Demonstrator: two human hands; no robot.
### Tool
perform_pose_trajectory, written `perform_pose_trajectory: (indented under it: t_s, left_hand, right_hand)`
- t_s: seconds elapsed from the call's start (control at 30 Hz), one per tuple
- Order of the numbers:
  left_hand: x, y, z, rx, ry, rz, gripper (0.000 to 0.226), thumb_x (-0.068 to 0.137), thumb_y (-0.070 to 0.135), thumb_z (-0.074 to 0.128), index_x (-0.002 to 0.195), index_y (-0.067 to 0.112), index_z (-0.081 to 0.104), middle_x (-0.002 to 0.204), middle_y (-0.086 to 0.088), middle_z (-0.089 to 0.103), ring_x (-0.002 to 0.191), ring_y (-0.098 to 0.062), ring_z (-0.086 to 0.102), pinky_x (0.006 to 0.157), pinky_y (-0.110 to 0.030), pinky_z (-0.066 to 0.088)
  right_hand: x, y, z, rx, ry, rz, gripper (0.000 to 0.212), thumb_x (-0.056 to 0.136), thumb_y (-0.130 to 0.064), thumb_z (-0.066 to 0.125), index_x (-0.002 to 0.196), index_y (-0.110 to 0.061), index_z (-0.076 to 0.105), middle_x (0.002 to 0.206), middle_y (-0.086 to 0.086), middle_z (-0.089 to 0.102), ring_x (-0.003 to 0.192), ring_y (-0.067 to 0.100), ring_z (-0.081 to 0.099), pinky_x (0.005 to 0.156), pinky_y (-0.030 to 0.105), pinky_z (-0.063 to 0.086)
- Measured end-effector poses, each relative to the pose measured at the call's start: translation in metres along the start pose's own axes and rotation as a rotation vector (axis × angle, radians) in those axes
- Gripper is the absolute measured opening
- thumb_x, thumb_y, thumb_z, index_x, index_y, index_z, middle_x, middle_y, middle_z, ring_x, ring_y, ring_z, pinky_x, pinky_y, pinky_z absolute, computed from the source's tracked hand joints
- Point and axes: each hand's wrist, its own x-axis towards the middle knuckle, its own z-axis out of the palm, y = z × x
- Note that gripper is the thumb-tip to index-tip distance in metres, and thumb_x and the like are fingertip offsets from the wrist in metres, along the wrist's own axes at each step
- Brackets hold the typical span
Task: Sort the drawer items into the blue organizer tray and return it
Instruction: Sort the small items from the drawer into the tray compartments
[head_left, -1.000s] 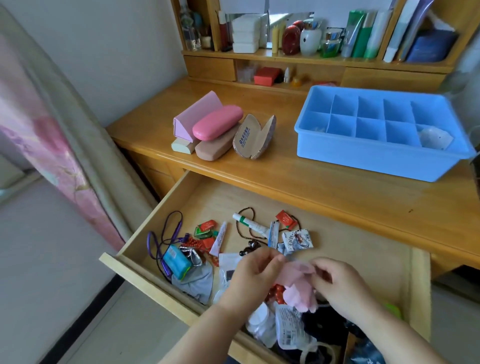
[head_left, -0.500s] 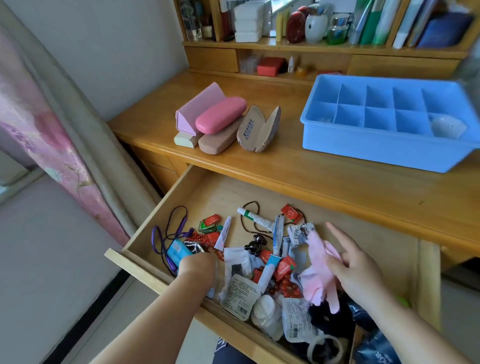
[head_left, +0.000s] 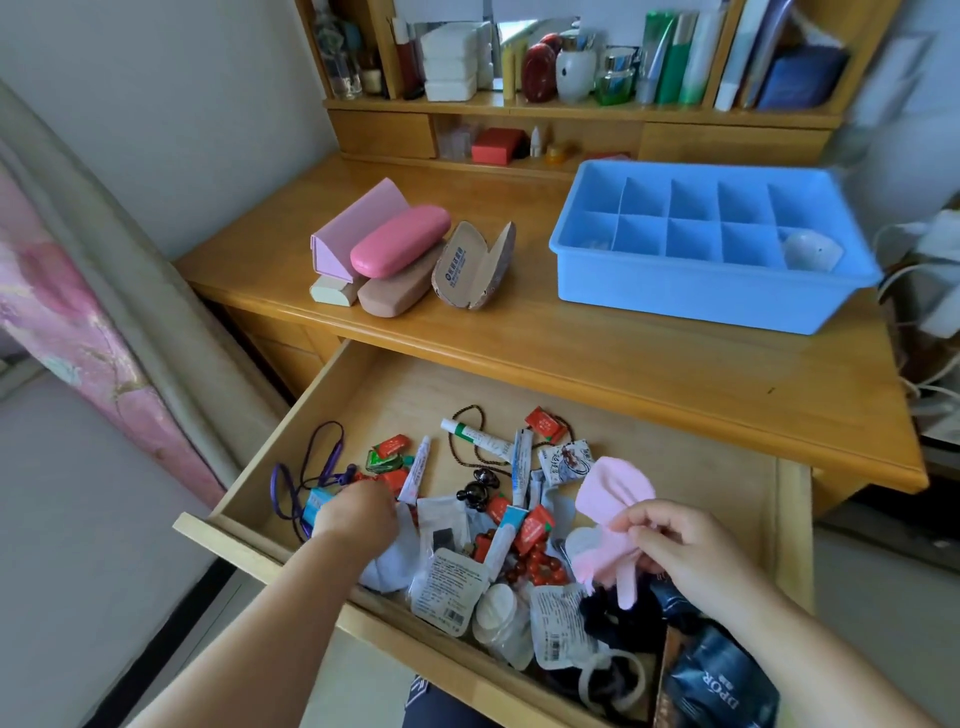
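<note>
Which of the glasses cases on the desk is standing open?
The speckled beige clamshell case, rightmost of the group, nearest the blue organizer tray; its printed lining shows. The others are closed.

Smooth, lacquered light wood forms the surface (head_left: 649, 358) and the open drawer (head_left: 691, 467), with a soft sheen. At one o'clock, the blue organizer tray (head_left: 701, 301) looks like matt moulded plastic. At eleven o'clock lies a glossy pink hard case (head_left: 400, 247). At five o'clock, soft pink cloth (head_left: 613, 488) and crinkly glossy packets (head_left: 449, 587).
</note>
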Motion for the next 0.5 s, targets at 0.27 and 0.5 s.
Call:
perform_pose_trajectory:
  t_s: [0.27, 0.5]
  left_hand:
    - [-0.052, 0.037, -0.072, -0.911, 0.075, 0.221, 0.012, 0.083, 0.013, 0.064, 0.072, 0.018, 0.063, 0.07, -0.004, 0.069, 0.067, -0.026, 0.064, 0.066, -0.039, 0.056]
    - [-0.033, 0.077, -0.039, -1.256, -0.07, 0.088, 0.015, 0.091, 0.01, 0.058, 0.085, 0.001, 0.069, 0.079, -0.013, 0.072, 0.067, -0.019, 0.067, 0.067, -0.026, 0.059]
  right_hand:
    - [0.012, -0.039, 0.025, 0.178, -0.164, -0.068, 0.028, 0.078, -0.044, 0.065, 0.101, -0.029, 0.069, 0.098, -0.011, 0.069, 0.084, 0.0, 0.065, 0.072, 0.012, 0.048]
    - [0.032, -0.02, 0.026, 0.231, 0.046, 0.05, 0.025, 0.089, -0.006, 0.057, 0.083, -0.023, 0.073, 0.082, -0.001, 0.075, 0.083, 0.016, 0.067, 0.078, 0.034, 0.049]
